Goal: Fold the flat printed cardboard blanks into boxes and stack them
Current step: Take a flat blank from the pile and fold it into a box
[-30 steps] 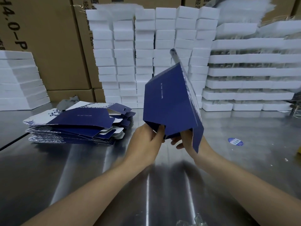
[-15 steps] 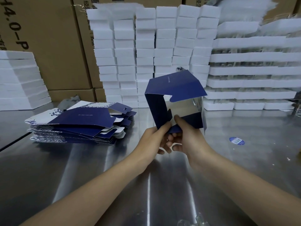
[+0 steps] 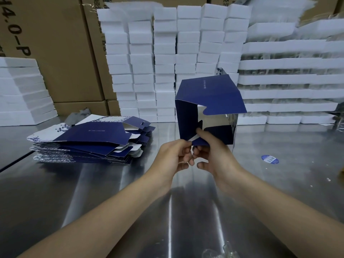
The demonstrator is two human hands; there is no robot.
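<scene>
Cardboard takes up both my hands: a half-formed dark blue box [image 3: 208, 94] held up over the steel desk [image 3: 93, 183], its open end facing me so I look straight into the silvery inside. The top panel, with a thin line of pale print, tilts up and away, and a notched flap hangs from its near edge. My left hand [image 3: 173, 155] pinches a white-edged flap at the lower near corner of the box between thumb and forefinger, the other fingers curled in under it. My right hand [image 3: 214, 155] grips the bottom edge just beside it, thumb pushed inside against the lower flap and fingers curled underneath. The two hands are almost touching.

To my left on the desk lies the pile of flat blanks [image 3: 89, 138], blue with white floral ends, fanned a little at the right side. A small round blue sticker [image 3: 270, 159] lies on the desk to my right. Behind the box stand columns of white blocks [image 3: 165, 62], with long white trays [image 3: 288, 79] stacked to their right, another white stack [image 3: 22, 94] at the far left, and brown cartons [image 3: 55, 53] behind them.
</scene>
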